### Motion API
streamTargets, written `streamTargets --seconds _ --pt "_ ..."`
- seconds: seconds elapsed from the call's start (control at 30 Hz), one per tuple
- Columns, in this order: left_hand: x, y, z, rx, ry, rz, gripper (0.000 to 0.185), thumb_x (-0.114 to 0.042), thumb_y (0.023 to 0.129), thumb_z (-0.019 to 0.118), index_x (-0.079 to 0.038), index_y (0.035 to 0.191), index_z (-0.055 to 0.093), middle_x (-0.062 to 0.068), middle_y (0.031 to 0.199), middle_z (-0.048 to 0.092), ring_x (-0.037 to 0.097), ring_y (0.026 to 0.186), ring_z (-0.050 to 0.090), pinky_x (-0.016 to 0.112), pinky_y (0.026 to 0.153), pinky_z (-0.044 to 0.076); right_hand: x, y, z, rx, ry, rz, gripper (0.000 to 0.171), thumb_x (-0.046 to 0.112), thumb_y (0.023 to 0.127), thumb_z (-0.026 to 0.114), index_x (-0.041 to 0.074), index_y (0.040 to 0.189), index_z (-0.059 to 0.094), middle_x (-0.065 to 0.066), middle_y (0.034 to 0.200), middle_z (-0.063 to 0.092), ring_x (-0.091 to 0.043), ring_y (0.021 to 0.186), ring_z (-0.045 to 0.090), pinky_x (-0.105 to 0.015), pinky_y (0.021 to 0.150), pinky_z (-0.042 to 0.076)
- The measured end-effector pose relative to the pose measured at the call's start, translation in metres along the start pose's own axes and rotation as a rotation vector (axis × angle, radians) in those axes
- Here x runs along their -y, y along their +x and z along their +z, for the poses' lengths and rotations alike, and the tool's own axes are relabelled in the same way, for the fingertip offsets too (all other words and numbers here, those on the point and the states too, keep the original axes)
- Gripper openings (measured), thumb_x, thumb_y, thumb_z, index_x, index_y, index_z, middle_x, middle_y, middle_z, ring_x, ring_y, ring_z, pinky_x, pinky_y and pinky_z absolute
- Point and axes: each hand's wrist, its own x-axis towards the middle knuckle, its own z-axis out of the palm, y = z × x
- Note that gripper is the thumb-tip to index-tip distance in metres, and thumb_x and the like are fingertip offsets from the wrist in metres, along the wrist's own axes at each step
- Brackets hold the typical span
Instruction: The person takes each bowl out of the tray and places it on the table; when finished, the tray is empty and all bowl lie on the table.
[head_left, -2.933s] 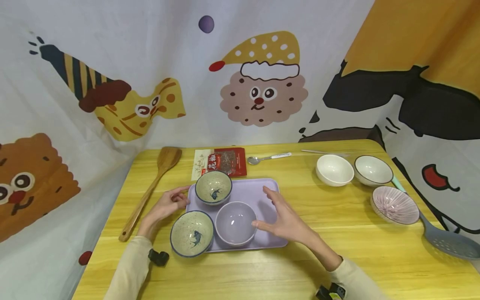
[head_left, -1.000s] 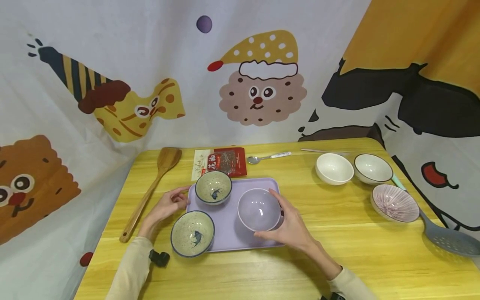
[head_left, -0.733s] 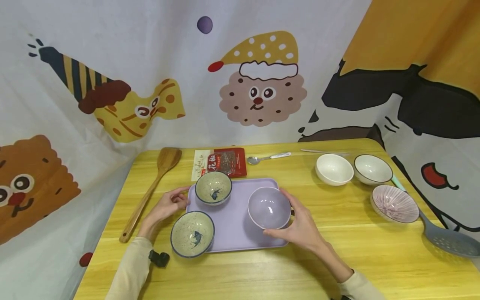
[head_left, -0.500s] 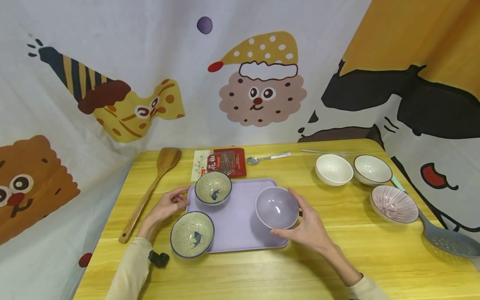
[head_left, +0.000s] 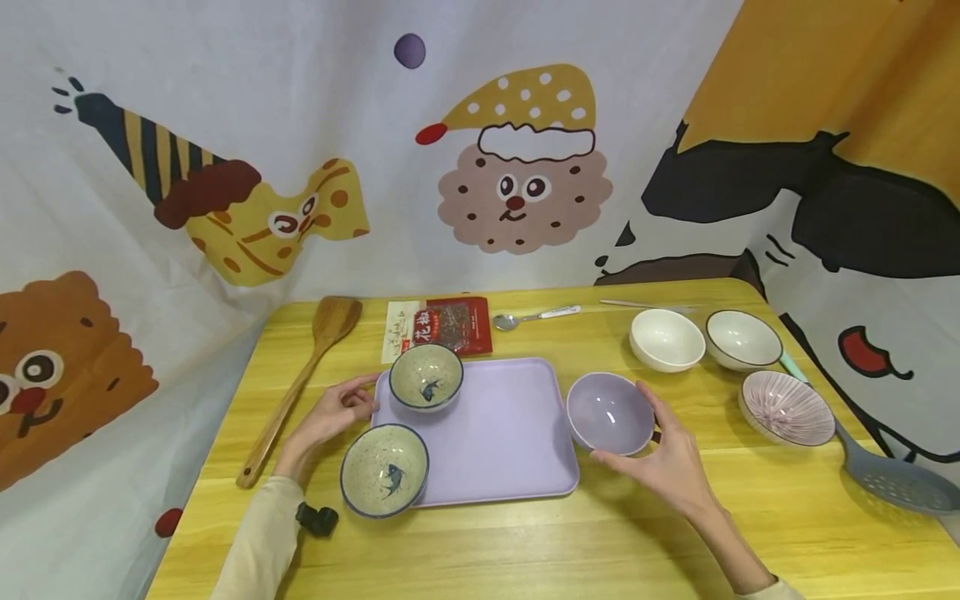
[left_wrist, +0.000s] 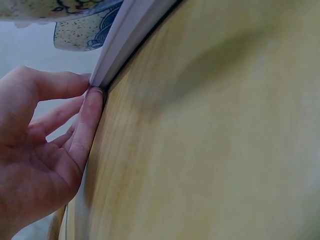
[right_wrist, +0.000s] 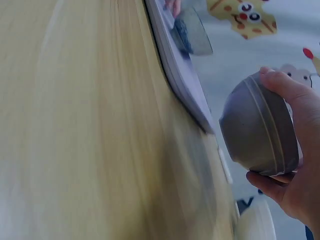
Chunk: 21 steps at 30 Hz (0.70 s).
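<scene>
The lilac bowl [head_left: 610,413] leaves its place on the near middle of the lilac tray [head_left: 495,433], beside the near speckled bowl. The right hand [head_left: 672,462], first open beside the bowl, now grips its rim and wall with thumb and fingers [right_wrist: 280,85] and carries it rightward, clear of the tray's right edge. In the right wrist view the bowl hangs lifted off the yellow table [head_left: 675,533], tilted. The tray's right half now lies bare, and the right forearm reaches further right

Red packet [head_left: 441,326] reads 花椒 on its label
</scene>
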Motion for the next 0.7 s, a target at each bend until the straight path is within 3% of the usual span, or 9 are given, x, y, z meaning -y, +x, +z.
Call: streamTargets --seconds 0.17,0.23,0.33,0.43,0.5,0.7 --pt "-0.002 -0.002 -0.001 0.002 -0.019 -0.001 0.059 -0.008 0.094 0.067 0.005 0.148 0.045 0.024 0.107 0.065 0.016 0.087 0.062 0.024 0.074 0.056 -0.011 -0.004 -0.012 -0.054 -0.008 0.044 0.115 0.031 0.059 0.1 -0.001 0.151 0.04 -0.031 0.138 0.056 -0.043 0.115 0.061 -0.055 0.088 0.057" --pt "-0.002 -0.002 -0.001 0.004 -0.018 0.0 0.06 -0.008 0.094 0.067 0.005 0.148 0.045 0.024 0.107 0.065 0.016 0.087 0.062 0.024 0.075 0.056 -0.015 -0.005 -0.017 -0.072 -0.011 0.062 0.115 0.03 0.059 0.1 -0.003 0.152 0.039 -0.032 0.139 0.054 -0.044 0.117 0.06 -0.057 0.088 0.056" --pt "-0.001 -0.001 -0.001 0.007 -0.016 0.001 0.06 -0.008 0.094 0.067 0.005 0.148 0.045 0.024 0.107 0.065 0.016 0.087 0.062 0.024 0.075 0.056 -0.022 -0.008 -0.023 -0.093 -0.028 0.088 0.116 0.03 0.06 0.1 -0.003 0.152 0.038 -0.032 0.143 0.052 -0.045 0.119 0.058 -0.027 0.087 0.059" --pt "0.0 -0.002 -0.001 0.009 -0.018 0.003 0.06 -0.007 0.094 0.067 0.005 0.148 0.045 0.024 0.106 0.065 0.016 0.086 0.062 0.024 0.074 0.056 -0.028 -0.01 -0.028 -0.114 -0.04 0.11 0.116 0.03 0.06 0.1 -0.003 0.153 0.038 -0.032 0.145 0.05 -0.047 0.12 0.057 0.0 0.08 0.042" --pt "0.0 -0.002 -0.001 0.009 -0.021 0.005 0.06 -0.007 0.093 0.067 0.005 0.148 0.045 0.024 0.106 0.065 0.016 0.086 0.062 0.024 0.074 0.056 -0.032 -0.01 -0.031 -0.127 -0.041 0.125 0.116 0.029 0.061 0.099 -0.003 0.153 0.037 -0.033 0.145 0.049 -0.048 0.12 0.056 0.006 0.078 0.034" --pt "0.001 -0.001 0.0 0.005 -0.033 0.001 0.06 -0.007 0.094 0.067 0.005 0.148 0.045 0.024 0.107 0.065 0.015 0.087 0.062 0.024 0.075 0.057 -0.038 -0.01 -0.038 -0.161 -0.023 0.237 0.118 0.027 0.061 0.099 -0.002 0.155 0.033 -0.036 0.145 0.047 -0.05 0.125 0.053 0.007 0.073 0.033"
